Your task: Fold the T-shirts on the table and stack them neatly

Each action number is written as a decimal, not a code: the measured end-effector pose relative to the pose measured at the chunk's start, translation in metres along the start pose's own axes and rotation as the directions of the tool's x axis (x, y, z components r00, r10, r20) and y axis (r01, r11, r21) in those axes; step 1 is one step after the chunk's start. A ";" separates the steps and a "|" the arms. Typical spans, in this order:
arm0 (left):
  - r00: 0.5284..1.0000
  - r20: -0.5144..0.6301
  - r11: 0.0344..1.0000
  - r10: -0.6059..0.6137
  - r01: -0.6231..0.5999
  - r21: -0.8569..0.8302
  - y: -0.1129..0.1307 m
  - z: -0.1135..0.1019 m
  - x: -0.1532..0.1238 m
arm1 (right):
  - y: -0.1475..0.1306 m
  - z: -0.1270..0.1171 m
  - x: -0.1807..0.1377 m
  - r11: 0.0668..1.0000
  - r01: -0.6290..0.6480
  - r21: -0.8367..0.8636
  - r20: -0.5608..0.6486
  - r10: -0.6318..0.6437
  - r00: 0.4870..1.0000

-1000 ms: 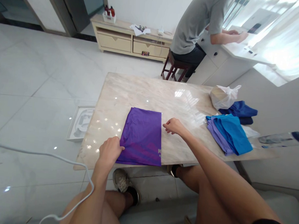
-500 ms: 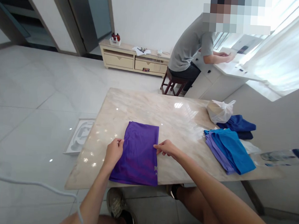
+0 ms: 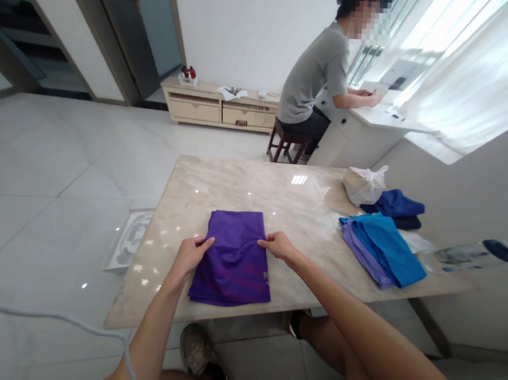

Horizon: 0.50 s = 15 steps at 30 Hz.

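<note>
A folded purple garment lies on the marble-look table near its front edge. A small grey print shows at its lower right; whether it is a shirt or shorts I cannot tell. My left hand pinches the left side, thumb on top and fingers underneath. On the opposite side my right hand grips the right edge between thumb and fingers. Soft wrinkles cross the fabric between the two hands.
Toward the table's right end lie blue folded clothes, lavender cloth, dark blue clothing, a white plastic bag and a clear bottle. A white box sits on the floor at left. A person sits on a stool beyond.
My left thumb has come over the top of the garment's left side, and the cloth has bunched slightly between my hands. The whole view has shifted a little.
</note>
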<state>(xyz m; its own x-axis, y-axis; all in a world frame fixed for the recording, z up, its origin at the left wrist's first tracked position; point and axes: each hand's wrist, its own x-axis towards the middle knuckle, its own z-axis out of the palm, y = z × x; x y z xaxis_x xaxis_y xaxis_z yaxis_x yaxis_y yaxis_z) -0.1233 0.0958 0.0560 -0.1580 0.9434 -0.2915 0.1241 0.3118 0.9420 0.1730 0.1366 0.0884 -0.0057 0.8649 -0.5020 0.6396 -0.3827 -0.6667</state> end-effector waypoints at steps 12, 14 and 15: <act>0.970 -0.227 0.928 0.092 -0.167 -0.334 0.056 0.005 -0.019 | -0.023 -0.056 -0.014 0.874 0.455 0.173 -0.307 -0.391 0.868; 0.956 -0.257 0.912 0.140 -0.226 -0.341 0.059 0.007 -0.020 | -0.028 -0.058 -0.015 0.849 0.506 0.150 -0.386 -0.421 0.821; 0.951 -0.267 0.906 0.158 -0.247 -0.345 0.060 0.008 -0.021 | -0.030 -0.058 -0.015 0.841 0.521 0.143 -0.410 -0.429 0.805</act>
<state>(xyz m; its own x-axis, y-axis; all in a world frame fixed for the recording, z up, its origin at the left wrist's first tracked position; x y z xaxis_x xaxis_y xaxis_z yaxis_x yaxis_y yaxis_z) -0.1049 0.0956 0.1174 -0.3919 0.9162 -0.0839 -0.1863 0.0103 0.9824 0.1980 0.1543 0.1475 0.0367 0.9935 0.1082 0.4247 0.0825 -0.9016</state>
